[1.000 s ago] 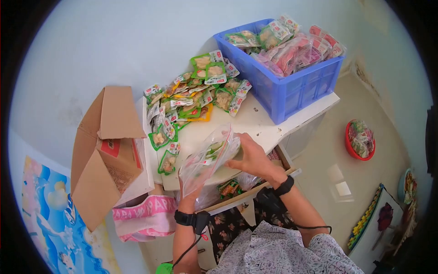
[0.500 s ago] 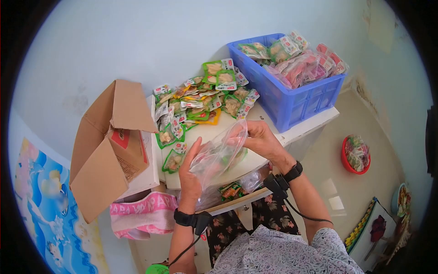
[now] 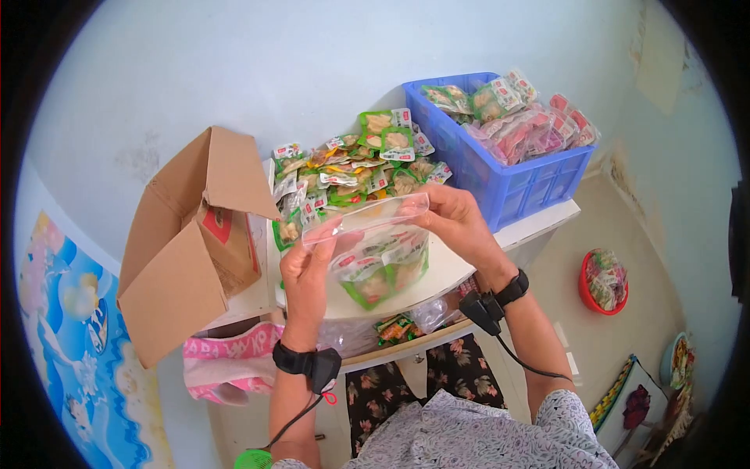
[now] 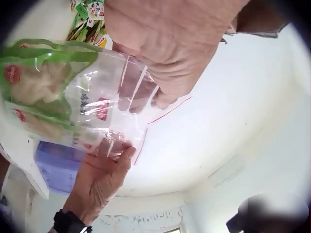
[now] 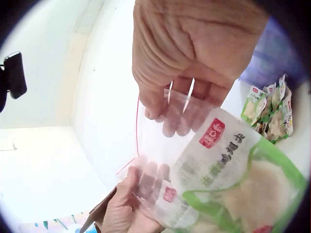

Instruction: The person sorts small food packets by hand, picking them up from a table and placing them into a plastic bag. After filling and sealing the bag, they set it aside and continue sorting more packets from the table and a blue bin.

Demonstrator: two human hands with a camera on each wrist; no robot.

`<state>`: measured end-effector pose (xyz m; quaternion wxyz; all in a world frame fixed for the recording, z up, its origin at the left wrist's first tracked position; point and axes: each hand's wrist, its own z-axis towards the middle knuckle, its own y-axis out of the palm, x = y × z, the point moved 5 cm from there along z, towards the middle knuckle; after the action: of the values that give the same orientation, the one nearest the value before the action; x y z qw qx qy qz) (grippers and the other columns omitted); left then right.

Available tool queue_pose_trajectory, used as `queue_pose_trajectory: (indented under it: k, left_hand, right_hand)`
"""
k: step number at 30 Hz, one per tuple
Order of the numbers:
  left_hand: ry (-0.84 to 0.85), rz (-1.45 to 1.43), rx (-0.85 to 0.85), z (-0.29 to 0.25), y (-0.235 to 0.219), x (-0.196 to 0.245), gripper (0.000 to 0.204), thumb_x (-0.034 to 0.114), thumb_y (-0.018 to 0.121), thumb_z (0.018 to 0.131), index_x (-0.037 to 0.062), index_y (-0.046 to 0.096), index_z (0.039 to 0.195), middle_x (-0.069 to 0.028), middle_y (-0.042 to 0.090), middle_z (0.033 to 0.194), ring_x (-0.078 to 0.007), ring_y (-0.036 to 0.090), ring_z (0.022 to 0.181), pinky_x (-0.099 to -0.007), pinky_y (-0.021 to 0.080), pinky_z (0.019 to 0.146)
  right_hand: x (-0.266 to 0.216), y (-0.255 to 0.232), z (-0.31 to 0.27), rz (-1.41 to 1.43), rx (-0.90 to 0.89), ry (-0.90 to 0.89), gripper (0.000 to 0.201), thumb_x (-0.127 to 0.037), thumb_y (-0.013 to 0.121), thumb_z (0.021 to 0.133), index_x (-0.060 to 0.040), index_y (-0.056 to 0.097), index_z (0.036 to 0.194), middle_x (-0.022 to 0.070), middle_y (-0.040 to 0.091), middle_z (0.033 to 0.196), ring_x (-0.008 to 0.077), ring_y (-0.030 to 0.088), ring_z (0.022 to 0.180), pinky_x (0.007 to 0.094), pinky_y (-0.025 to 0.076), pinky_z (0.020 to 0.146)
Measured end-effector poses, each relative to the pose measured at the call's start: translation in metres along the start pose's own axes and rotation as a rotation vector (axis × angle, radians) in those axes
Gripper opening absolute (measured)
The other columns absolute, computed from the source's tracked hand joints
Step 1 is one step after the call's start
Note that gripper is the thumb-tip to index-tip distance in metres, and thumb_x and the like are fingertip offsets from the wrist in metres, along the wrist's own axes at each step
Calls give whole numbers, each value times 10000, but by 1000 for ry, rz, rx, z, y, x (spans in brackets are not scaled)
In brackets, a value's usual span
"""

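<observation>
A clear zip bag [image 3: 366, 217] with a red line along its mouth hangs over the table between the two hands. Green-and-white snack packets [image 3: 384, 275] lie inside it, with pale food showing through their windows [image 5: 260, 191]. My left hand [image 3: 306, 283] pinches one top corner of the bag, thumb in front and fingers behind. At the opposite corner, my right hand [image 3: 462, 227] pinches the same edge between thumb and fingers. Through the clear film in the right wrist view, the fingertips of the right hand [image 5: 194, 53] show.
Loose snack packets [image 3: 344, 168] are heaped at the back of the white table [image 3: 445, 273]. A blue crate [image 3: 539, 184] of bagged packets stands right, an open cardboard box [image 3: 176, 289] left. Below is an open drawer [image 3: 422, 348]; a red basin [image 3: 586, 293] sits on the floor.
The left hand has moved from beside the bag to its top corner. The bag, earlier tilted, now hangs with its mouth stretched between both hands and the packets low inside.
</observation>
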<state>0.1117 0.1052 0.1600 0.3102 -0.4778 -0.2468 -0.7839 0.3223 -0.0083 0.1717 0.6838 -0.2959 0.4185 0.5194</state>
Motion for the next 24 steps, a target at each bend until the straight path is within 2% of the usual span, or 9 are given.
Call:
queue_pose_trajectory:
  k: [3,5,11,17,20,24]
  left_hand:
    - [51,2,-22,12,-7,-2,305,164,541,1107,-58,676,1268,-147,723,1251,-276,715,1147,-398,543,1060]
    - [67,-71,28,19,-9,4,325,187,557,1104,-40,671,1307,-155,742,1211,-241,717,1130,-374,540,1045]
    - [30,-82,66,16,-8,8,354,202,561,1103,-37,644,1350,-137,755,1164,-208,715,1106,-346,529,1047]
    - [70,39,72,16,-18,16,365,137,539,1094,-36,575,1414,-96,723,1164,-159,679,1102,-361,530,1047]
    - [86,48,69,15,-16,24,356,128,536,1090,-31,586,1405,-82,714,1184,-142,667,1107,-338,519,1047]
    - [134,148,41,11,-13,38,341,141,517,1099,-19,608,1385,-88,718,1225,-130,646,1152,-306,480,1058]
  right_hand:
    - [-12,-2,7,-2,7,-44,96,-78,685,1015,-2,716,1066,4,726,1012,83,671,973,264,547,852]
    - [-19,-4,11,-4,36,-59,74,-64,686,1010,3,702,1041,21,738,1032,102,686,1008,271,551,879]
    - [-7,-7,-2,5,93,5,85,-87,726,990,-8,705,1014,14,726,1017,86,657,940,268,539,856]
    - [-24,-7,4,-113,49,-58,131,-102,800,942,-38,685,950,-24,673,961,68,625,899,250,522,823]
    - [-23,-10,7,54,27,21,140,-93,801,941,-52,668,927,-28,656,941,61,620,903,248,516,825]
    - [-26,-14,8,4,88,-40,125,-88,776,963,-62,659,927,-28,657,959,51,608,910,247,510,835]
